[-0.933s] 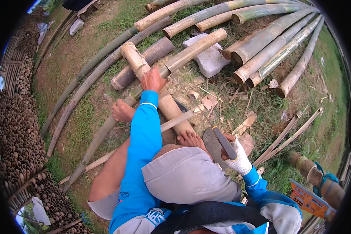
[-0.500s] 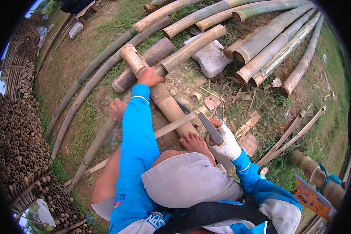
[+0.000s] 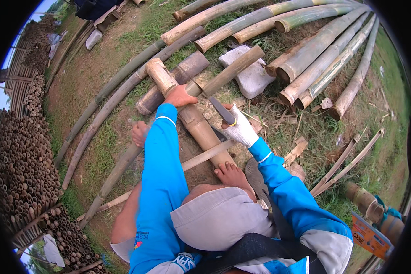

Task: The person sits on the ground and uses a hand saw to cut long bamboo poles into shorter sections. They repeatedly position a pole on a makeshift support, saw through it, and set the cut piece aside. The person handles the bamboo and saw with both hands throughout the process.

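Head view: the left hand (image 3: 180, 97) clasps a bamboo pole (image 3: 235, 67), which lies across a thicker bamboo log (image 3: 200, 130); apart from it, the gloved right hand (image 3: 239, 128) grips a handsaw (image 3: 222, 111) whose blade crosses the pole near the left fingers.

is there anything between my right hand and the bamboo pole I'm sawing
Only the saw you hold: it reaches from your right hand to the bamboo pole, its blade lying across it. Nothing else visible blocks the way; your left hand is on the pole, left of the blade.
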